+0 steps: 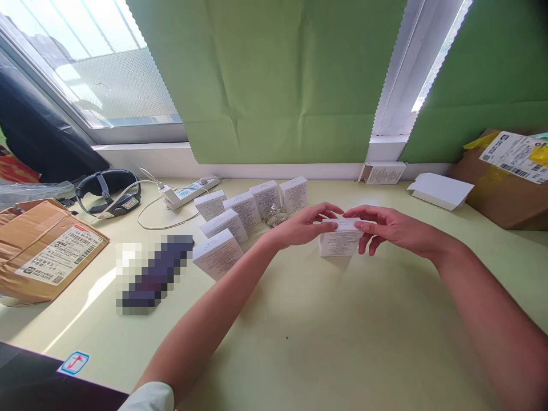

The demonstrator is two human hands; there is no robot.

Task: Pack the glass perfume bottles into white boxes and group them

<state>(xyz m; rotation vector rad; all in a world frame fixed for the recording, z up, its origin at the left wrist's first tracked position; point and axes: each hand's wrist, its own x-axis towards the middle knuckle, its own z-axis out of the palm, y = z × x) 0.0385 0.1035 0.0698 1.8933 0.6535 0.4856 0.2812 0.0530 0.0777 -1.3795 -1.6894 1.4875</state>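
Observation:
A small white box [340, 242] with printed text on its front stands upright on the pale table. My left hand [306, 224] grips its top left corner, thumb on the near face and fingers behind. On the right edge, my right hand [379, 227] holds the same box between thumb and curled fingers. Several similar white boxes stand to the left, among them a near one [217, 254] by my left forearm and a far one [294, 194]. Between these boxes and my left hand sits a small shiny, clear-looking ornament [275, 216], partly hidden.
At left are a cardboard parcel [51, 248], a black headband device [107, 194], a power strip [190, 193] with cable, and a pixelated dark object [156, 277]. Against the back wall lie another box [382, 173] and a white carton [440, 190], beside a large brown parcel [509, 194].

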